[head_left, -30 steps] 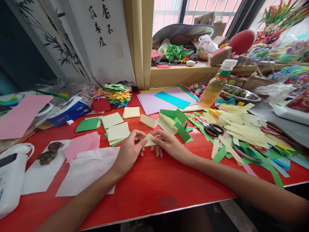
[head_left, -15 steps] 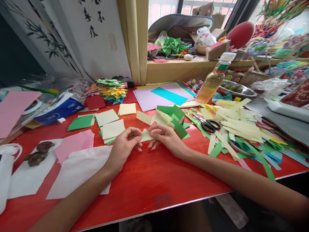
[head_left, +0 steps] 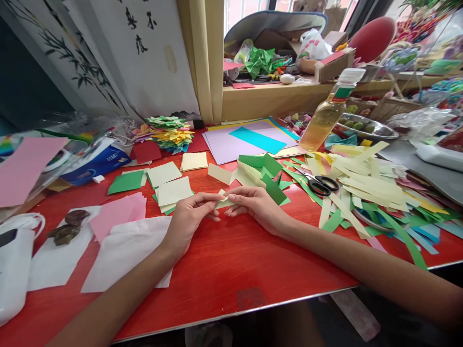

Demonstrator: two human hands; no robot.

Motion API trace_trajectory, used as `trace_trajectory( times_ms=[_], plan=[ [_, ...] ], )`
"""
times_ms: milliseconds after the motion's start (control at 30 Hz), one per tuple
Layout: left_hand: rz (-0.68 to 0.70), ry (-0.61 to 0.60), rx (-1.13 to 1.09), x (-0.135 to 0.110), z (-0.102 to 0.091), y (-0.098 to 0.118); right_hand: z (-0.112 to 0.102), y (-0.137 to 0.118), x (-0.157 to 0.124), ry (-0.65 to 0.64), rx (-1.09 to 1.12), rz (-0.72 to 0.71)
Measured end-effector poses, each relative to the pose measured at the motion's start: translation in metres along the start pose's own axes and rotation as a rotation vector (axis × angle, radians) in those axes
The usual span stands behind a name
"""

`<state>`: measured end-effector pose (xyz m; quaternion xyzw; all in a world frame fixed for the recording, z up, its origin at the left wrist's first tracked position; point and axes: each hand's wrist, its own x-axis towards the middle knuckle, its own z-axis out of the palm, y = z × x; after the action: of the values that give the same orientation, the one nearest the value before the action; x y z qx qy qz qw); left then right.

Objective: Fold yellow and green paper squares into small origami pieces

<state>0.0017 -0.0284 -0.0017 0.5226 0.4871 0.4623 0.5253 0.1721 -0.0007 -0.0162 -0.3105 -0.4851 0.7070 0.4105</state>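
Note:
A small piece of pale yellow paper [head_left: 223, 202] is pinched between my two hands, just above the red table [head_left: 231, 260]. My left hand [head_left: 193, 214] grips its left side with thumb and forefinger. On the other side, my right hand [head_left: 255, 205] has its fingertips closed on the paper, and they partly cover it. Just left of my hands lie pale square sheets [head_left: 173, 191] over green ones. Behind my right hand are folded green papers [head_left: 269, 171] and a curled pale yellow sheet [head_left: 249, 174].
Black-handled scissors [head_left: 321, 185] lie among paper strips [head_left: 372, 188] at the right. A tilted-looking bottle [head_left: 321, 120] stands behind them. Lilac sheets [head_left: 220, 144] and a stack of folded papers [head_left: 170, 135] are at the back. Pink paper [head_left: 119, 214] and white tissue [head_left: 126, 255] lie left.
My fingertips have come closer together over the pale yellow paper, so less of it shows. The whole view has shifted slightly, with the table's things appearing further right.

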Motion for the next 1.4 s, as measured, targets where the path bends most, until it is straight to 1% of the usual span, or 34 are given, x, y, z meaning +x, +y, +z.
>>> trace_trajectory(
  times_ms=[167,400,600,833,1033,1200,1400],
  plan=[
    [0.013,-0.019,0.016,0.0001,-0.0009,-0.0019,-0.0003,-0.0026,0.0004,-0.013,0.042,0.011],
    [-0.003,-0.064,0.001,0.0004,0.0009,-0.0017,0.0007,-0.0041,0.0,0.023,0.042,0.022],
    [-0.006,-0.037,-0.022,-0.0005,0.0026,0.0002,0.0011,-0.0024,-0.0006,0.016,0.005,-0.005],
    [0.037,-0.031,0.05,0.0001,0.0018,-0.0004,0.0009,-0.0018,-0.0006,0.032,-0.033,0.014],
    [0.043,-0.023,0.141,-0.0006,0.0028,-0.0009,0.002,-0.002,-0.0016,0.039,-0.094,-0.009],
    [0.058,-0.012,0.168,-0.001,0.0036,-0.0041,0.003,-0.0013,-0.0021,0.015,-0.157,-0.057],
    [0.073,-0.053,0.18,-0.0026,0.0052,-0.0014,0.0058,-0.0015,-0.0039,-0.009,-0.19,-0.099]
  ],
)
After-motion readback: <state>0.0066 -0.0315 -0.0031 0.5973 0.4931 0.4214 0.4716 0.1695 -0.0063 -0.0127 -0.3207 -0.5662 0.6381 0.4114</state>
